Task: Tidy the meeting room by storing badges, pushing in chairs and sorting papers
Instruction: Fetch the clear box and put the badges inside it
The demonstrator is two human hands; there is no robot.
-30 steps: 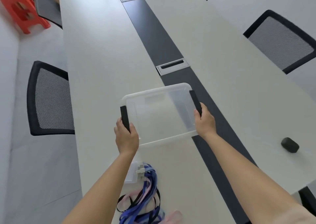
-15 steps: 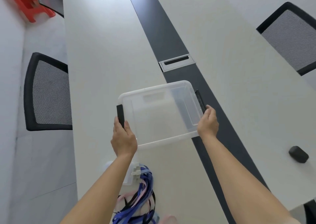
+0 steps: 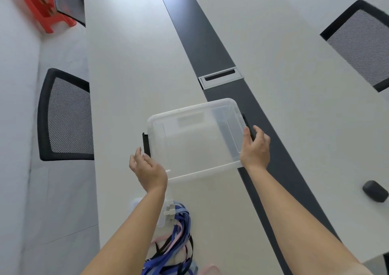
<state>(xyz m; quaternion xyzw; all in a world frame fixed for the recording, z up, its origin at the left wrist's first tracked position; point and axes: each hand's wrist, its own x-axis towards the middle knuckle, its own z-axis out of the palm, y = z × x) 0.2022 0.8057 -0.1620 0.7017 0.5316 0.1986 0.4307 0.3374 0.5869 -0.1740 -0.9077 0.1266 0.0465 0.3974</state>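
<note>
Box (image 3: 195, 140) sits on worktop (image 3: 130, 68), lid on. Left grip (image 3: 148, 169) open, beside left latch (image 3: 145, 144). Right grip (image 3: 255, 148) curls round right latch (image 3: 246, 124). Badges (image 3: 179, 232) lie near, outside box. One-side pull might slide box, or latch could snap on finger.

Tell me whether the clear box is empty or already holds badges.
Empty: through the clear box only the table shows; the lanyards lie outside it on the table.
</note>
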